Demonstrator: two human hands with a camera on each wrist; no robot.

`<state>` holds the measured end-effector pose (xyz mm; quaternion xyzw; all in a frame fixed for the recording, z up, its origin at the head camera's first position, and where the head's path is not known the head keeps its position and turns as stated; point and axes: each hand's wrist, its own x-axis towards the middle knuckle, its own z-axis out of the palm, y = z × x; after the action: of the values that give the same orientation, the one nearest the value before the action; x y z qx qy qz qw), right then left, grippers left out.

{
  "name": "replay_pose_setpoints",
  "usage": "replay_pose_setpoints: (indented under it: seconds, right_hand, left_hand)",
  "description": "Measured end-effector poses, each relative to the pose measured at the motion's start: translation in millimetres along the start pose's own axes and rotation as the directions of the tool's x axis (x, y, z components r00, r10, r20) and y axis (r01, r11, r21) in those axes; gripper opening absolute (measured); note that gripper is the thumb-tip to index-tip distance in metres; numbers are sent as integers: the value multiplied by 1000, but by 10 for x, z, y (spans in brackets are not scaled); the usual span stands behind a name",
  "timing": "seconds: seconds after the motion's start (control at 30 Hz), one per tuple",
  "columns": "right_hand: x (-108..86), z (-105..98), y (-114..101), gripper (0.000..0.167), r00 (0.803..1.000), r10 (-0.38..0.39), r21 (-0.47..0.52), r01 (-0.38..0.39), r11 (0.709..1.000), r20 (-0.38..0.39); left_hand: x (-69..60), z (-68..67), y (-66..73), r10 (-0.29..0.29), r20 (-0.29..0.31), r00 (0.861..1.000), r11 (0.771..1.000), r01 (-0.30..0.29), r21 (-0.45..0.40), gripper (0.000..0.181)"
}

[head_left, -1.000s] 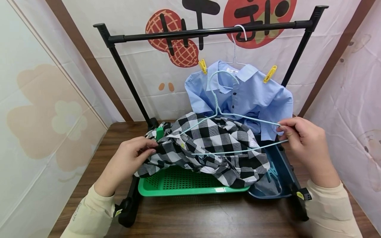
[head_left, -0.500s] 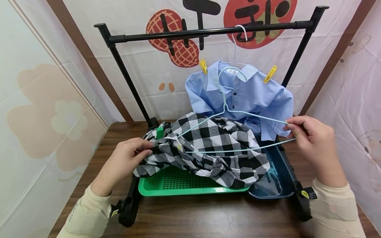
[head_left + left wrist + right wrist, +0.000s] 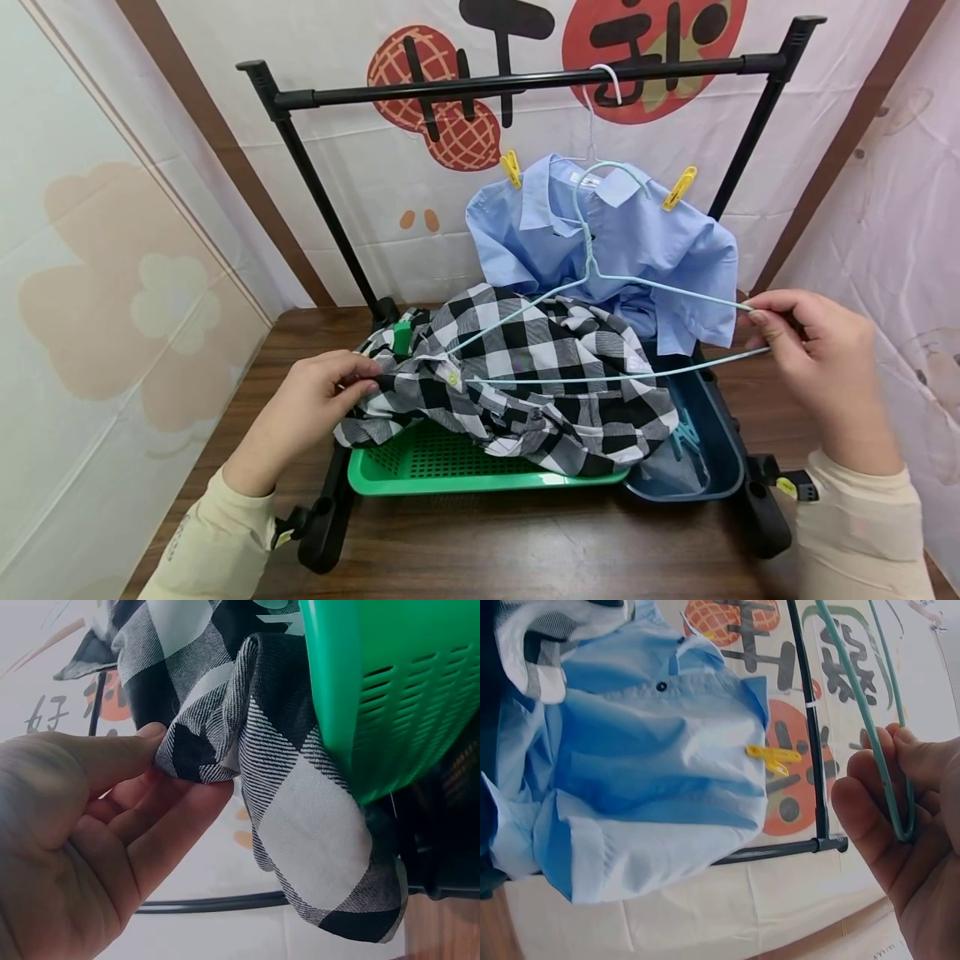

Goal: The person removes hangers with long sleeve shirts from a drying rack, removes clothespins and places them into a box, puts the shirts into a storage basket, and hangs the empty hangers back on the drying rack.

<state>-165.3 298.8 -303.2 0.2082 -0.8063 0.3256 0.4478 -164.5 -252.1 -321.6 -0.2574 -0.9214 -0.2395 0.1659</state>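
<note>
L hand (image 3: 307,400) extends fr. lower L, R hand (image 3: 828,367) fr. lower R, fingers pointing inward. Lt-blue wire hanger (image 3: 588,246) btwn them, hook up & curling R, long axis L–R, L end hidden in B&W checked shirt (image 3: 540,350) over green basket (image 3: 480,483). L thumb & fingertips pinch shirt edge, gap v. small; R pinches hanger's R end.

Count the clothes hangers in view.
2: the pale blue hanger in the right hand, and the white hanger hooked on the black rail, bearing the blue shirt. Others could lie hidden under the checked shirt.
</note>
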Motion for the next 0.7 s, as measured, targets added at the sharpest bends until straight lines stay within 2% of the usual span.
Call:
replay_pose_setpoints:
  seconds: [0.3, 0.53, 0.7]
  right_hand:
    - [16, -116, -2, 21, 999, 44, -8, -44, 999, -16]
    - [3, -203, 64, 12, 996, 85, -17, -86, 996, -13]
    - [6, -237, 85, 10, 995, 93, -34, -94, 995, -24]
  left_hand:
    - [-10, -3, -21, -11, 22, 1000, 1000, 11, 7, 17]
    - [-32, -24, -57, -38, 47, 998, 999, 37, 25, 19]
    - [-31, -15, -87, -22, 76, 997, 1000, 20, 17, 18]
